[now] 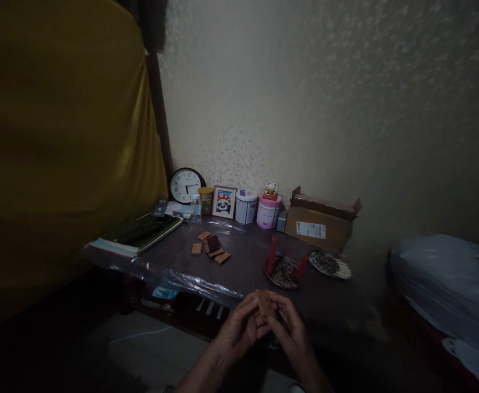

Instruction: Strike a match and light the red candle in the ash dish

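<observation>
A small brown matchbox point(266, 304) is held up in front of the table's near edge. The fingers of my left hand point(241, 326) close on its left side, and my right hand point(290, 325) grips it from the right with the thumb at its lower face. Further back on the table lies a loose group of similar brown matchboxes point(222, 257), some with dark sides showing. Just beyond my hands stands a plate point(281, 284) with dark bits that look like burnt matches, a red upright candle point(272, 256) and a tilted red candle point(303, 267).
A second plate point(324, 263) holds pale sticks with dark ends. Along the wall stand a clock point(185, 186), a framed panda picture point(224, 203), a white tin point(246, 207), a pink tin point(268, 213) and an open cardboard box point(321, 225). Books point(141, 234) lie left. Plastic covers the table point(239, 275).
</observation>
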The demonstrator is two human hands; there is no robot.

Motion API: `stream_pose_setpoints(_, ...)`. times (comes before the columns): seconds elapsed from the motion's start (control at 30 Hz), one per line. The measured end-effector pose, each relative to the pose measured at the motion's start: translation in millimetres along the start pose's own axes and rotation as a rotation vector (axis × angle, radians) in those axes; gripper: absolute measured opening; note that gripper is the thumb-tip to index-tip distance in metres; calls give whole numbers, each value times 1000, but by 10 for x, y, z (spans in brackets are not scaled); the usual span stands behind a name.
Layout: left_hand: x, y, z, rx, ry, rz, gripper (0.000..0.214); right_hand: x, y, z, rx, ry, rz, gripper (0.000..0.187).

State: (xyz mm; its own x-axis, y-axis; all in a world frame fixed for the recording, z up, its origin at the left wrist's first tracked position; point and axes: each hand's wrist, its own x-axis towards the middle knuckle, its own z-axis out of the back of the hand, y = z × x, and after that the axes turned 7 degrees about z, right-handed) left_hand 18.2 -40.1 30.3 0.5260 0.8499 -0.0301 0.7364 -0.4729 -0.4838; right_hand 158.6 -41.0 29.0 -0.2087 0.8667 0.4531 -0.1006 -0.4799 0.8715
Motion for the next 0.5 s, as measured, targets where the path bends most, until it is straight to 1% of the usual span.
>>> stream_pose_setpoints(0.27, -12, -2, -17, -5, -1, -4, 18, -2, -20, 0, 5, -2, 6, 32)
stream_pose_setpoints(0.5, -2, 2, -1, 2, -2, -4, 17, 1, 8, -1, 2, 6, -29, 33)
